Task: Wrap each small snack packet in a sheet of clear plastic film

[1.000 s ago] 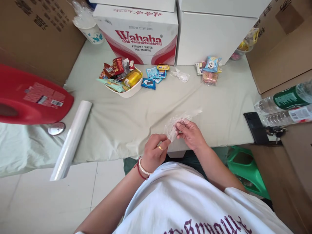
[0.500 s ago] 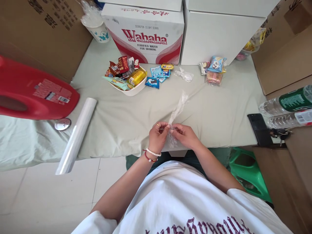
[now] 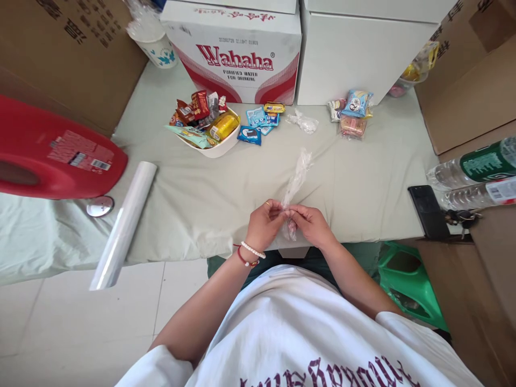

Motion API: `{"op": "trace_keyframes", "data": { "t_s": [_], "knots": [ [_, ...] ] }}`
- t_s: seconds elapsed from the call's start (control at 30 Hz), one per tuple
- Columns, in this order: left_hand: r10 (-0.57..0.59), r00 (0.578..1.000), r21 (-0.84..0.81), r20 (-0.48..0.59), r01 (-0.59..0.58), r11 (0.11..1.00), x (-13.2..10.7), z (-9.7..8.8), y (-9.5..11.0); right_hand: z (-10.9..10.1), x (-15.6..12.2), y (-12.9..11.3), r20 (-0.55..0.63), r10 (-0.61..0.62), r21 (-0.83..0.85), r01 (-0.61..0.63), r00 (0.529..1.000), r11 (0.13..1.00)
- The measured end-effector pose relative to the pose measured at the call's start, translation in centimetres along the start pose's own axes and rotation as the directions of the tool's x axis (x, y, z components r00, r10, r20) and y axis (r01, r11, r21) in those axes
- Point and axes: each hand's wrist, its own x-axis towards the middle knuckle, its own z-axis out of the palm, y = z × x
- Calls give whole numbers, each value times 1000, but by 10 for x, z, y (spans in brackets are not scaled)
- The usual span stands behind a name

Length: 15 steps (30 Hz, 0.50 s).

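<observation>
A strip of crumpled clear plastic wrap (image 3: 298,172) stretches away from me over the cloth, its near end bunched below my fingers. My left hand (image 3: 266,223) pinches the wrap from the left. From the right, my right hand (image 3: 310,221) pinches it too, and the fingertips of both hands meet. Something small and reddish shows faintly in the bunched end; its kind is hidden. Farther off lies another crumpled piece of clear plastic (image 3: 303,122), near several blue snack packets (image 3: 250,135).
A white bowl (image 3: 220,149) of wrapped snacks stands back left, with more packaged snacks (image 3: 355,107) back right. A plastic film roll (image 3: 124,223) overhangs the table edge beside a red jug (image 3: 60,150). A Wahaba-style water carton (image 3: 237,64) stands behind. A phone (image 3: 428,212) and bottles (image 3: 484,164) are right.
Both hands have shifted slightly right and their fingertips have come together on the wrap. The wrap's bunched end has turned, now showing a reddish patch. The view has moved slightly.
</observation>
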Motion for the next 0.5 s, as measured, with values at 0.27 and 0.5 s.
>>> {"op": "trace_keyframes", "data": {
  "t_s": [0.27, 0.5],
  "knots": [
    [-128, 990, -378, -67, 93, 921, 7, -25, -7, -25, -8, 7, -187, 39, 46, -31, 982, 998],
    [-91, 993, -367, -75, 57, 929, 7, -31, -8, -66, -13, -14, -181, 20, -230, -62, 983, 971]
  ]
}}
